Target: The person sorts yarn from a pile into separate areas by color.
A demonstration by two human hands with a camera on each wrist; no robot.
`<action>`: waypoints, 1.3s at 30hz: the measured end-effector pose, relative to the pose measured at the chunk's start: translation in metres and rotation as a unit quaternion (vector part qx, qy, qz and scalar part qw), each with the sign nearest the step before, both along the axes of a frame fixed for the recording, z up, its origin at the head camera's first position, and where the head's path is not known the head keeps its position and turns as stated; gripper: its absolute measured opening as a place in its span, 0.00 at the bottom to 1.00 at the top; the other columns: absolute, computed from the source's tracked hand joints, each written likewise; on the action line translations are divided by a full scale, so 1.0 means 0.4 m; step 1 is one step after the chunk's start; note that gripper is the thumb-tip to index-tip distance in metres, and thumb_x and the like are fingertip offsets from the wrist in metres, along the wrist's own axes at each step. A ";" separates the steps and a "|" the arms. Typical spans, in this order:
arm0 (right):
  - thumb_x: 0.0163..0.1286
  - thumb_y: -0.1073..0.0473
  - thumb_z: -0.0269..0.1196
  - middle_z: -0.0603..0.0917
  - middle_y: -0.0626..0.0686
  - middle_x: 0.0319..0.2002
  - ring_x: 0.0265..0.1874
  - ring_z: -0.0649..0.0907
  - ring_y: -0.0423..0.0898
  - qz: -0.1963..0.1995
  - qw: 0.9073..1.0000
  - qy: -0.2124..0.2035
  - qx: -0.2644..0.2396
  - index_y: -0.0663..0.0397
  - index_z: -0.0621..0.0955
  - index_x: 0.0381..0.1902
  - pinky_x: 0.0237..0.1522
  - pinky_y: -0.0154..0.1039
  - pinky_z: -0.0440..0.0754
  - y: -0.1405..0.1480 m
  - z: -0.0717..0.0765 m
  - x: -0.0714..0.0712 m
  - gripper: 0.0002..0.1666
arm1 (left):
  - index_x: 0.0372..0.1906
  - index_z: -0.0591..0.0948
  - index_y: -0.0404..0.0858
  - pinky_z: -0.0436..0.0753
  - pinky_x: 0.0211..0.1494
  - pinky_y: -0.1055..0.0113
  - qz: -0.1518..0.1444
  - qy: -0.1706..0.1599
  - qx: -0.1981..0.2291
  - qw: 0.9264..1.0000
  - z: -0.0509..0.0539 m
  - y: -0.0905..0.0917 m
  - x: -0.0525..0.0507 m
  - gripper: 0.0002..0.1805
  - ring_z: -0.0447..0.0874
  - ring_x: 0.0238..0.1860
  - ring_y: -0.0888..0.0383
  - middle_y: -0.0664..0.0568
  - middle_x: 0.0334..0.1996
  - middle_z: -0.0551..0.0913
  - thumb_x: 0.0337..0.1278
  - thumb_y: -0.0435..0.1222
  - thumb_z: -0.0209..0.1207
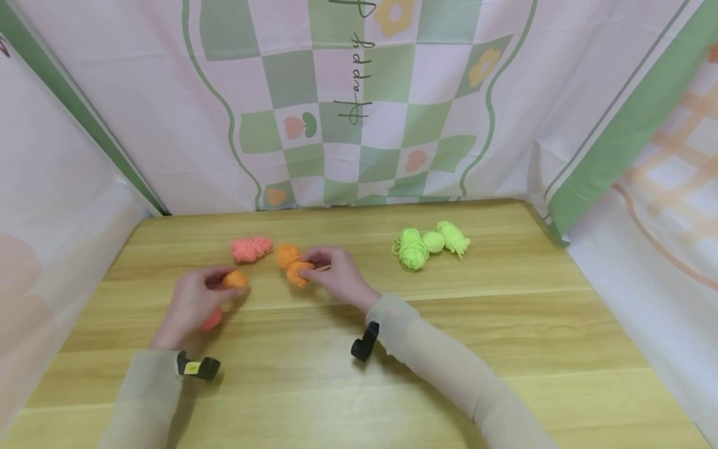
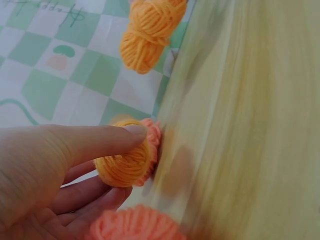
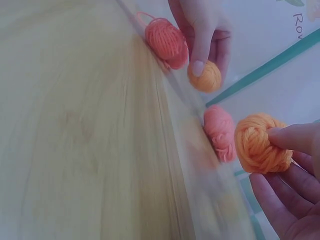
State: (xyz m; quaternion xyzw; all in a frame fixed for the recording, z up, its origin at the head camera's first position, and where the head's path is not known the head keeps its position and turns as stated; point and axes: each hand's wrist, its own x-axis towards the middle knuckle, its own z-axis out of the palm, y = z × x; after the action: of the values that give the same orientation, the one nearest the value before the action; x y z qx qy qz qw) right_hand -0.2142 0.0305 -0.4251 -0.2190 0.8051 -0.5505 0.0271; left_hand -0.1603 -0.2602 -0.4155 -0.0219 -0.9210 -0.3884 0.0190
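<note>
Pinching an orange ball [image 1: 235,280] in left hand [image 1: 193,300] and orange skein [image 1: 291,267] in right hand [image 1: 340,274], with partly hidden fingers [image 2: 80,195], over the bench [image 1: 303,386]; obscuring part of a red skein [image 1: 212,320] from the head view.

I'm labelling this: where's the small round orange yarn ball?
In the head view, left of centre, the left hand pinches the small orange ball, pictured just below the far coral-pink yarn bundle.

Light-brown wood-grain tabletop [image 1: 314,386], bearing 1 coral yarn skein [image 1: 252,249] far left, 1 rounded coral yarn bundle [image 1: 211,320] nearer, and 3 lime-green yarn bundles [image 1: 433,242] far right.
</note>
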 end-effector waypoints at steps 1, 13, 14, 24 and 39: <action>0.64 0.63 0.74 0.88 0.48 0.41 0.40 0.85 0.42 0.000 1.000 0.001 -0.001 0.56 0.87 0.44 0.46 0.36 0.84 0.003 -0.001 -0.001 0.11 | 0.60 0.82 0.32 0.81 0.56 0.48 0.000 0.000 0.002 1.000 0.001 0.001 -0.001 0.28 0.83 0.52 0.43 0.38 0.53 0.84 0.56 0.39 0.74; 0.64 0.62 0.74 0.88 0.49 0.41 0.41 0.86 0.45 -0.008 1.000 -0.009 0.002 0.56 0.87 0.44 0.46 0.37 0.85 0.042 -0.004 -0.004 0.11 | 0.62 0.81 0.31 0.82 0.57 0.47 -0.008 0.016 0.021 1.000 0.015 0.034 -0.006 0.28 0.83 0.55 0.39 0.35 0.54 0.83 0.57 0.34 0.73; 0.64 0.62 0.74 0.88 0.49 0.41 0.41 0.86 0.45 -0.008 1.000 -0.008 0.001 0.56 0.87 0.44 0.46 0.37 0.85 0.045 -0.004 -0.003 0.12 | 0.62 0.80 0.31 0.81 0.58 0.47 -0.007 0.016 0.019 1.000 0.014 0.036 -0.007 0.28 0.83 0.55 0.39 0.35 0.54 0.83 0.57 0.34 0.73; 0.64 0.63 0.74 0.89 0.50 0.41 0.41 0.86 0.45 -0.004 1.000 0.004 -0.014 0.58 0.87 0.44 0.45 0.38 0.86 0.072 -0.002 0.002 0.11 | 0.60 0.82 0.32 0.82 0.56 0.47 -0.019 0.031 0.022 0.999 0.018 0.070 -0.011 0.26 0.84 0.52 0.42 0.40 0.51 0.86 0.56 0.34 0.74; 0.63 0.63 0.74 0.88 0.49 0.42 0.41 0.86 0.45 -0.010 1.000 -0.003 0.007 0.56 0.87 0.44 0.45 0.39 0.86 0.112 -0.012 0.015 0.12 | 0.60 0.83 0.34 0.83 0.56 0.48 -0.040 0.039 0.024 0.998 0.011 0.115 -0.019 0.26 0.84 0.51 0.44 0.42 0.51 0.85 0.54 0.33 0.74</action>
State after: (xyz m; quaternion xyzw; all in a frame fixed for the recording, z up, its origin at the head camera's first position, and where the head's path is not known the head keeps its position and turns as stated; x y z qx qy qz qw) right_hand -0.2080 0.0753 -0.4299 -0.2093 0.8108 -0.5460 0.0251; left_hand -0.1677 -0.2141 -0.4112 -0.0738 -0.9085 -0.4093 0.0402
